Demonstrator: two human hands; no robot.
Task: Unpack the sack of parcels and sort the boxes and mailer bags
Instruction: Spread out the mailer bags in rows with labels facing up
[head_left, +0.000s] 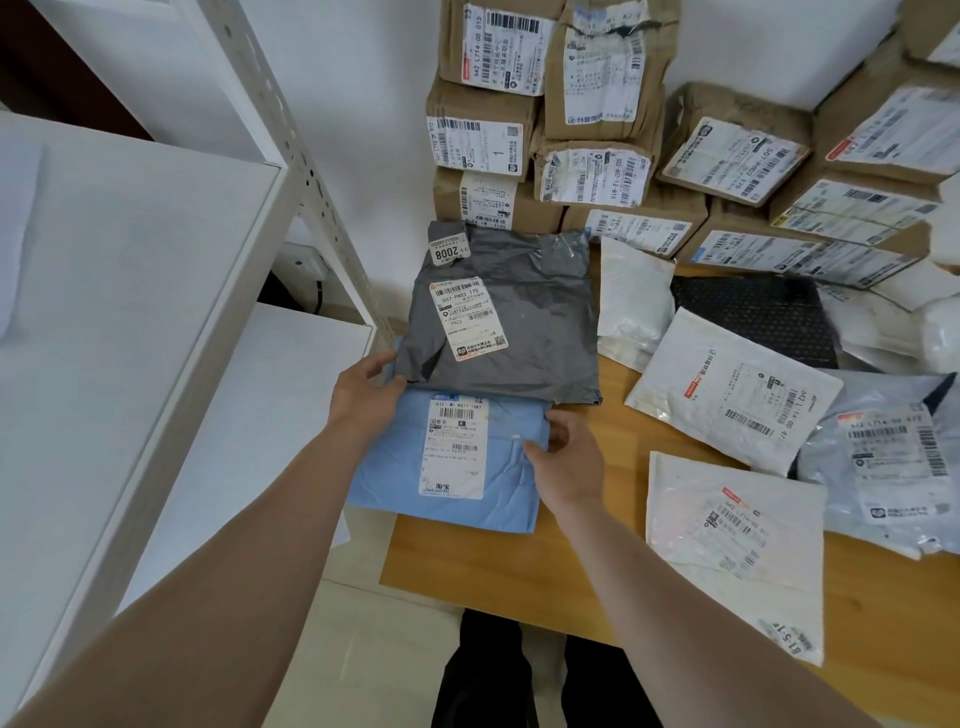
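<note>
View looking down over my two bare forearms at a wooden bench (519, 566). A blue mailer bag (509, 483) lies flat at the near left corner of the bench, label up, with its left edge hanging over the side of the bench. A grey mailer bag (530, 322) lies just beyond it and overlaps its far edge.

The blue bag sits directly between my hands, and the part that shows is longer from left to right, so it spans from one hand to the other. My left hand (363, 389) is at its far left corner, where the grey bag crosses it. The thumb lies on top along that seam and the fingers curl at the edge, and I judge it is pinching the blue corner, not the grey one. My right hand (569, 457) grips the far right corner, thumb on the blue surface and fingers curled round the edge. Both arms reach forward almost straight, wrists level and low over the bench. Neither hand is nearer than the other, so this is a two-handed hold.

As I judge it, the next move depends on the overlap. The blue bag has to slide toward me to come out from under the grey one.

Brown cardboard boxes (597, 78) are stacked against the wall at the back. White mailer bags (727, 395) are spread across the bench to my right. A white shelf unit (156, 260) stands close on my left.
</note>
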